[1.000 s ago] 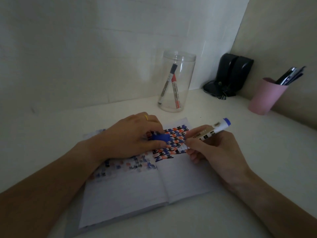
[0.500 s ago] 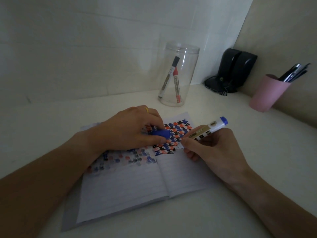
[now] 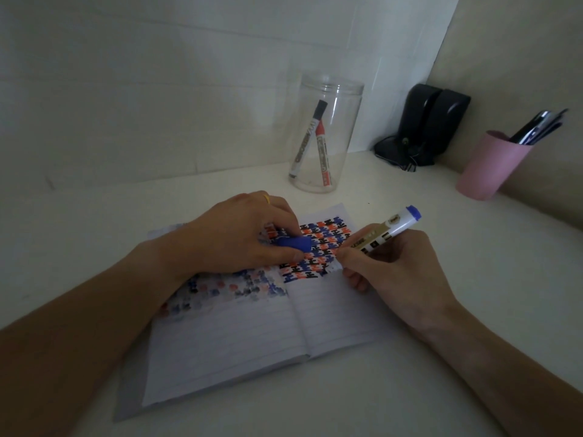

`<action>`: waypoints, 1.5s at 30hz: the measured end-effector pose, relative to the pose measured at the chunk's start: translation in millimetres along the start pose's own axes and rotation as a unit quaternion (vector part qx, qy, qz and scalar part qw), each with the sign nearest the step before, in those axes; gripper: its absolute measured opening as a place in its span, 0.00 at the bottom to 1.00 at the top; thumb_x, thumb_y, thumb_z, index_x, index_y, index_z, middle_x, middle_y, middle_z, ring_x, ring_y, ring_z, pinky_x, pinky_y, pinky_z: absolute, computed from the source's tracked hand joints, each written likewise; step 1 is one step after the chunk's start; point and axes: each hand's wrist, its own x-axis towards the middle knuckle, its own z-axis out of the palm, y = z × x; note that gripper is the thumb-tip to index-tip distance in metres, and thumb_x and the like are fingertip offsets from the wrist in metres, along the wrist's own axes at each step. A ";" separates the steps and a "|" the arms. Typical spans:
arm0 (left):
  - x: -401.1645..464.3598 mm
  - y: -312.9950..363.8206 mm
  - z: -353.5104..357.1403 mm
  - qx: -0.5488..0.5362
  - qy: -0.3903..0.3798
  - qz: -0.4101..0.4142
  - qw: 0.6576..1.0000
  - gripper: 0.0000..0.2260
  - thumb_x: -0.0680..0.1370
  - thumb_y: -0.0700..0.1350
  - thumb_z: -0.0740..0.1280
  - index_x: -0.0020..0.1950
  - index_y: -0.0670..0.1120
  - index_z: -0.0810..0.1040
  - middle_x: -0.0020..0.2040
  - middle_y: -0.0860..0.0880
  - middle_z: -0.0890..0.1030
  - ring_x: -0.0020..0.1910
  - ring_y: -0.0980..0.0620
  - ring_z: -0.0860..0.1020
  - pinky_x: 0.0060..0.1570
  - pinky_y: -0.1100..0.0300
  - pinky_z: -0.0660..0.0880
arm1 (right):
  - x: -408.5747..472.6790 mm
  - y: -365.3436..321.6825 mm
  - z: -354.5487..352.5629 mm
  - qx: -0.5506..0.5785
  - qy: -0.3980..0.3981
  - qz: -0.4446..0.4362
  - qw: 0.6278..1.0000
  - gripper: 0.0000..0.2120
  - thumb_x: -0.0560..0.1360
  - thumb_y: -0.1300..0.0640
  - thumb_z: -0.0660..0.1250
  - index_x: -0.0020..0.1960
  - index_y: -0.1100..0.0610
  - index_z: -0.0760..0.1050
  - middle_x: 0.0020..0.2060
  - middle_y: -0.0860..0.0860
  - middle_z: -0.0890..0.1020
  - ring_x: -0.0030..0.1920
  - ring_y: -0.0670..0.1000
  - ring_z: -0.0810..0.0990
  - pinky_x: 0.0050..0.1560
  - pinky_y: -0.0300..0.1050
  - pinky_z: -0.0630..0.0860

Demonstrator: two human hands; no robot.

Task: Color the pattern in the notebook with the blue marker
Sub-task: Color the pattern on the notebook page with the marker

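Observation:
An open lined notebook lies on the white desk. A blue, red and black pattern fills the top of its right page; fainter marks show on the left page. My right hand grips the blue marker, whose tip points down at the pattern's right edge and is hidden by my fingers. My left hand rests on the top of the notebook and pinches the marker's blue cap.
A clear plastic jar with a black and a red marker stands behind the notebook. Black speakers sit in the corner. A pink cup with pens stands at the right by the wall.
My head has shifted slightly, so the scene sits a little differently in view. The right hand with the marker has edged a little along the pattern; the left hand stays on the page.

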 end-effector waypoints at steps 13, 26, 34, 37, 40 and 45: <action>0.4 0.0 -0.1 0.005 -0.002 0.001 1.000 0.15 0.73 0.62 0.71 0.55 0.56 0.83 0.54 0.58 0.82 0.52 0.57 0.77 0.54 0.49 0.77 | 0.0 1.4 1.4 -0.001 -0.013 0.001 1.000 0.02 0.71 0.61 0.75 0.40 0.60 0.84 0.30 0.57 0.85 0.30 0.56 0.85 0.35 0.47 0.83; -0.2 -1.2 -0.6 0.002 -0.003 0.005 1.000 0.19 0.71 0.66 0.67 0.54 0.56 0.83 0.54 0.58 0.82 0.52 0.57 0.78 0.53 0.48 0.77 | -1.3 -3.4 2.3 -0.042 0.028 0.015 0.999 0.04 0.66 0.56 0.74 0.37 0.56 0.83 0.30 0.55 0.85 0.31 0.55 0.83 0.40 0.58 0.83; -0.9 -0.7 -1.9 0.000 -0.005 0.001 1.000 0.22 0.71 0.68 0.65 0.55 0.56 0.83 0.54 0.59 0.82 0.52 0.58 0.77 0.53 0.49 0.77 | 4.3 -7.4 -5.3 0.146 0.061 0.077 0.984 0.02 0.72 0.62 0.72 0.40 0.59 0.84 0.28 0.52 0.80 0.28 0.49 0.75 0.29 0.40 0.71; -0.3 -0.5 -1.7 0.004 -0.010 -0.002 1.000 0.21 0.71 0.68 0.66 0.55 0.57 0.83 0.54 0.59 0.82 0.52 0.58 0.77 0.53 0.49 0.77 | 8.5 -6.6 -11.5 0.196 0.078 0.059 0.976 0.03 0.73 0.63 0.72 0.46 0.58 0.82 0.30 0.53 0.78 0.31 0.49 0.73 0.31 0.40 0.70; -0.2 0.0 -1.8 0.005 -0.007 -0.001 1.000 0.17 0.73 0.64 0.69 0.55 0.56 0.83 0.54 0.58 0.82 0.52 0.57 0.77 0.53 0.49 0.77 | 9.5 -8.2 -12.0 0.249 0.063 0.028 0.966 0.05 0.73 0.65 0.71 0.48 0.58 0.80 0.32 0.55 0.80 0.33 0.51 0.76 0.31 0.41 0.73; -1.4 0.9 -1.4 0.009 0.002 -0.002 1.000 0.17 0.74 0.64 0.69 0.54 0.56 0.83 0.54 0.59 0.82 0.52 0.57 0.78 0.53 0.49 0.77 | 10.5 -9.6 -8.4 0.306 0.041 0.095 0.946 0.06 0.77 0.62 0.65 0.48 0.60 0.81 0.33 0.56 0.86 0.33 0.51 0.83 0.33 0.40 0.76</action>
